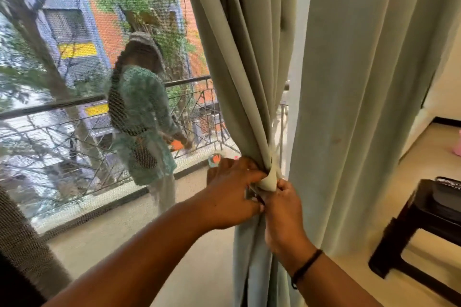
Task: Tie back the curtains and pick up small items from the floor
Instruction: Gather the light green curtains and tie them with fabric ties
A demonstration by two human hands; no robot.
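**A:** What do the hands have?

**B:** From my seat, low centre of frame: my left hand (232,194) has its fingers curled round the gathered waist of the pale grey-green fabric curtain (239,70). My right hand (283,209), a thin black cord bracelet (305,269) at its wrist, pinches the matching grey-green fabric tie-back loop (269,180) that wraps the bunch. Something small and metallic sits between the two hands; I cannot tell what it is.

**A:** How does the curtain look?

**B:** Deep pleats fan from the top centre and narrow to the cinch, then fall straight to the bottom edge. Just right of it, across a pale gap, a second grey-green curtain panel (361,107) hangs loose.

**A:** Room around it?

**B:** On the left, a dark mesh window screen (74,82) fills the frame; beyond it a person in a green patterned top (142,127) stands by a black metal balcony railing (50,107). At lower right a dark wooden side table (409,227) stands on beige floor (424,157), well apart from the hands.
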